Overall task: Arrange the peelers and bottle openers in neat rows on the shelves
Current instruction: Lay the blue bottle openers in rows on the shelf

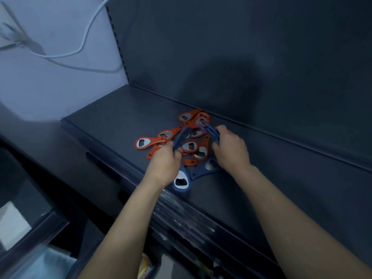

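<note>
**Q:** Where are the goods?

**A:** Heaped mid-shelf (110, 121), toward the back wall. The orange openers (189, 146) overlap at all angles. Two blue openers (181, 183) lie nearer the front edge, partly under the wrists. No row is formed yet.

**Q:** And the hands?

**A:** Both are over the heap. The left hand (164, 160) pinches one blue handle (179, 138), raised at a slant above the orange ones. The right hand (231, 150) is curled round a blue bunch (210, 129) of several thin handles, fanned together. The likely aim is sorting by colour before lining up, with blue gathered and orange left lying.

**Q:** Are those blue ones peelers or openers?

**A:** Too blurred to tell. The openers on the shelf are flat and teardrop-headed, each with a bright metal insert and a small hole at the handle end.
</note>
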Action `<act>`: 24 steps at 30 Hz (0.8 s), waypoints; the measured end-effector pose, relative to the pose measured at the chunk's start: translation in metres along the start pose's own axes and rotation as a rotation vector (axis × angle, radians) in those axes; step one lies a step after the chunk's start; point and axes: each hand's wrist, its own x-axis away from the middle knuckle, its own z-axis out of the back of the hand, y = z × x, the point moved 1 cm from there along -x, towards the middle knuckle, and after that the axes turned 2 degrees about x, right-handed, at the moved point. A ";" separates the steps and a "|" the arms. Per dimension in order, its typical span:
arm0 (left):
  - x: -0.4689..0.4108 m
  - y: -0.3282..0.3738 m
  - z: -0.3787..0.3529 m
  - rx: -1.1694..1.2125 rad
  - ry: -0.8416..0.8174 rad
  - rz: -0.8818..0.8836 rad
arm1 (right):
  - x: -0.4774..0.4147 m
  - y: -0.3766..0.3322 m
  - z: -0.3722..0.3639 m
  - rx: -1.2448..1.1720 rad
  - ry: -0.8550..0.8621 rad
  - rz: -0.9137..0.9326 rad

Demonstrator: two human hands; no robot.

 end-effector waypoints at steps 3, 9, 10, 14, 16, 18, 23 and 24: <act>-0.004 0.019 -0.023 -0.207 -0.065 -0.092 | 0.010 0.018 0.009 -0.025 0.008 -0.088; -0.002 0.032 -0.051 -0.540 -0.136 -0.224 | 0.032 0.043 0.016 -0.033 0.016 -0.217; -0.002 0.033 -0.052 -0.534 -0.132 -0.237 | 0.035 0.046 0.017 -0.034 0.018 -0.234; 0.002 0.032 -0.058 -0.388 -0.105 -0.288 | 0.043 0.052 0.024 -0.038 0.040 -0.252; 0.004 0.026 -0.059 -0.438 -0.130 -0.343 | 0.045 0.050 0.025 -0.042 0.044 -0.251; 0.003 0.022 -0.059 -0.497 -0.170 -0.390 | 0.047 0.047 0.025 -0.050 0.036 -0.248; -0.002 0.027 -0.060 -0.542 -0.222 -0.496 | 0.051 0.041 0.024 -0.070 0.022 -0.232; -0.002 0.028 -0.060 -0.600 -0.210 -0.534 | 0.052 0.040 0.025 -0.074 0.020 -0.232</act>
